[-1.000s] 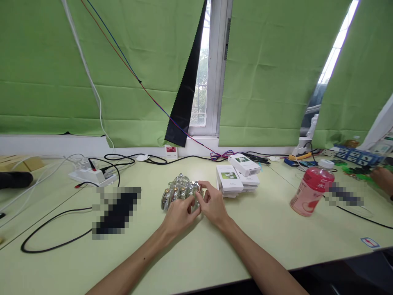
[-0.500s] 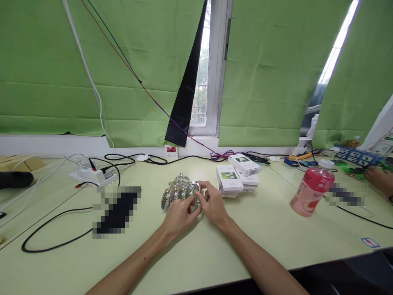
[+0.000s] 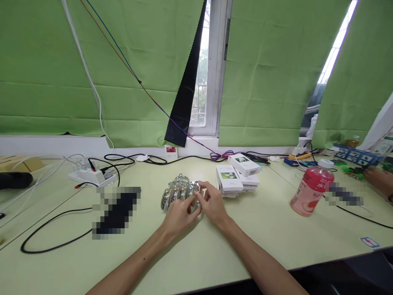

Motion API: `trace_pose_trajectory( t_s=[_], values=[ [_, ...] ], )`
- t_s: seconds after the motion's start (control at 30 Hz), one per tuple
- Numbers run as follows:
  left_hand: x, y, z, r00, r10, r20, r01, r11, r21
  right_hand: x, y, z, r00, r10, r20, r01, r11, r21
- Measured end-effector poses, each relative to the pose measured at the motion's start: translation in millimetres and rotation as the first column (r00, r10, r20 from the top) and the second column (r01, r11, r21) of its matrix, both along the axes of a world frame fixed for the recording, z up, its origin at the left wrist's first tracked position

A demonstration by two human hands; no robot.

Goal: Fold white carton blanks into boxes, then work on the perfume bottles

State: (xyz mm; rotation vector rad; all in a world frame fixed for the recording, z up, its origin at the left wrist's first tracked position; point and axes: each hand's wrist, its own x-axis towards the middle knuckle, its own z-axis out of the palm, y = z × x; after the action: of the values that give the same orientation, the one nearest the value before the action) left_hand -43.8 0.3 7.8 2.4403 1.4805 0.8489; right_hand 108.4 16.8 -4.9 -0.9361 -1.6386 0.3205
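On the table before me, several shiny silver pocket watches (image 3: 175, 193) with small gold-coloured knobs stand on edge in a row. More silver pieces (image 3: 179, 180) lie heaped just behind them. My left hand (image 3: 179, 213) is closed against the front of the row's right end, thumb and forefinger together. My right hand (image 3: 212, 203) curls round the rightmost pocket watch (image 3: 199, 188), its forefinger over the top. The fingers hide the lower part of these watches, and I cannot tell whether the left one grips a watch too.
White boxes (image 3: 230, 184) are stacked right of my hands. Farther right stands a pink drink bottle (image 3: 311, 190). A blurred dark device (image 3: 118, 211) and a power strip (image 3: 92, 176) with cables lie left. Another person's hand (image 3: 377, 180) is at the far right.
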Motion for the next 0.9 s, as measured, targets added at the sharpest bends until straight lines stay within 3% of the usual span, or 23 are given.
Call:
trace_pose_trajectory(
  t_s=[0.9],
  values=[
    [0.2,0.5,0.4,1.0,-0.007,0.023,0.007,1.0,0.021,1.3,-1.5,0.2,0.999,0.029,0.017,-0.029,0.999,-0.029]
  ],
)
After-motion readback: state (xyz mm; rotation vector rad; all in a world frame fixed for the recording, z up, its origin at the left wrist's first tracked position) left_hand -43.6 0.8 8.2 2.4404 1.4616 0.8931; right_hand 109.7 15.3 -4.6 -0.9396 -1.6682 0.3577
